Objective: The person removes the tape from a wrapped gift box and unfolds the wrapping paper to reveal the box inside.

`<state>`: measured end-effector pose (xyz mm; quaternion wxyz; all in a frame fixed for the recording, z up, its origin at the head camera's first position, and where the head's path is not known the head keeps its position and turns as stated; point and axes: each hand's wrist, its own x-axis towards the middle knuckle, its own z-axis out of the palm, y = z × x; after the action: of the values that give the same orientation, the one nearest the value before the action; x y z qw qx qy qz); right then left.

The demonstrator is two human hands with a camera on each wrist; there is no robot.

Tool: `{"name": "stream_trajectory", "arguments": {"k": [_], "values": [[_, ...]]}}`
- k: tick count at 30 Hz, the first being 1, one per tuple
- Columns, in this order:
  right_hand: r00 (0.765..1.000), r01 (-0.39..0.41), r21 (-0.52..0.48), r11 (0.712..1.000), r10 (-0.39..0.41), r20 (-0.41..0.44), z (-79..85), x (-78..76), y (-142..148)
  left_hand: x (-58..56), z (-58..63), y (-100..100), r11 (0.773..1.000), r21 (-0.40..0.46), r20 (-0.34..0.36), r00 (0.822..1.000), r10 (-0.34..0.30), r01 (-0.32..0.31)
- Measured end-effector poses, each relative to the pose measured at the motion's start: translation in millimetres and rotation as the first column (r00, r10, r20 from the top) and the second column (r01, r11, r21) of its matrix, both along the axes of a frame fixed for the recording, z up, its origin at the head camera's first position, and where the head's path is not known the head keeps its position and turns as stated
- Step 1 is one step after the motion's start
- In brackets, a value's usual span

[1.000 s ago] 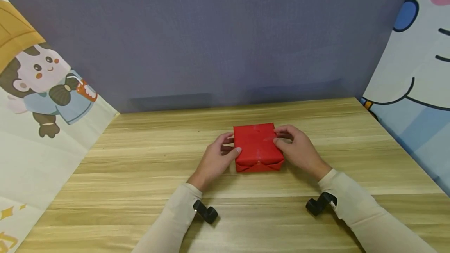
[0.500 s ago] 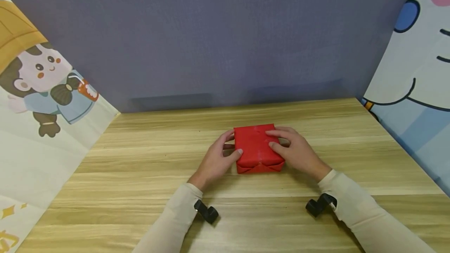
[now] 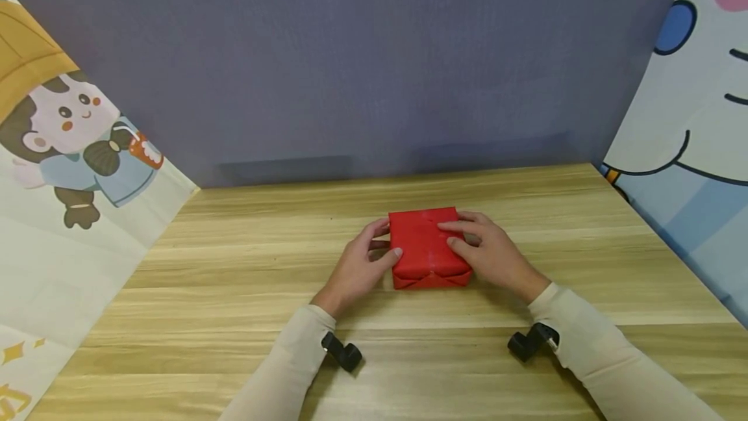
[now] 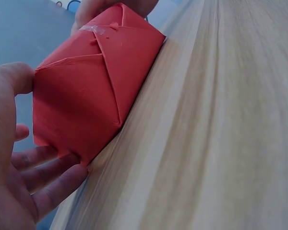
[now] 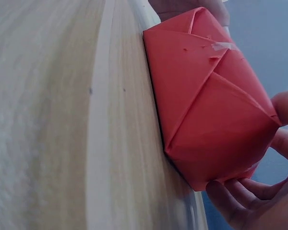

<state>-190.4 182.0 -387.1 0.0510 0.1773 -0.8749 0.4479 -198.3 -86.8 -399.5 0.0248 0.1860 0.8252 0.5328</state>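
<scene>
A box wrapped in red paper [image 3: 422, 245] lies flat on the wooden table, its folded, taped end facing me. My left hand [image 3: 358, 268] holds its left side, with the thumb on the top edge and the other fingers against the side. From the right, my right hand [image 3: 497, 255] holds the box, thumb and one finger on its top face, other fingers down the side. Clear tape [image 4: 92, 29] shows on the folded end in the left wrist view. Triangular paper flaps [image 5: 221, 105] appear in the right wrist view. The box's underside is hidden.
The light wooden table [image 3: 234, 317] extends around the box. A grey-blue panel [image 3: 374, 70] stands along its back edge. Printed cartoon sheets flank it: a left sheet [image 3: 35, 265] and a right sheet [image 3: 672, 109]. Black wrist cameras [image 3: 345, 353] sit below both sleeves.
One finger and the thumb of my right hand have moved left from the box's right edge onto its top. The box has shifted very slightly towards me. My left hand stays nearly still.
</scene>
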Motion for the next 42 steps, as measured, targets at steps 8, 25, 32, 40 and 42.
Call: {"name": "stream_trajectory", "arguments": {"k": [8,25,32,40,42], "values": [[1.0,0.01,0.01,1.0,-0.01,0.001,-0.8,0.6,0.7,0.2,0.3,-0.6,1.0,0.001,-0.002,1.0,0.004,-0.004],[1.0,0.0,-0.048,0.999,0.0,-0.009,-3.4,-0.7,-0.1,0.1,-0.1,-2.7,1.0,-0.021,0.019,1.0,0.002,-0.002],[1.0,0.011,-0.065,0.998,-0.01,0.015,-4.2,-0.2,0.6,0.5,-0.4,-2.7,1.0,-0.017,0.023,1.0,-0.003,0.004],[1.0,0.005,-0.081,0.997,-0.005,-0.003,-3.4,-0.8,0.6,-0.6,-0.7,-2.1,1.0,-0.017,0.012,1.0,-0.003,0.003],[1.0,0.004,-0.079,0.997,-0.005,-0.007,-3.4,-0.8,0.6,-0.7,-0.5,-2.0,1.0,-0.014,0.011,1.0,-0.005,0.005]]}}
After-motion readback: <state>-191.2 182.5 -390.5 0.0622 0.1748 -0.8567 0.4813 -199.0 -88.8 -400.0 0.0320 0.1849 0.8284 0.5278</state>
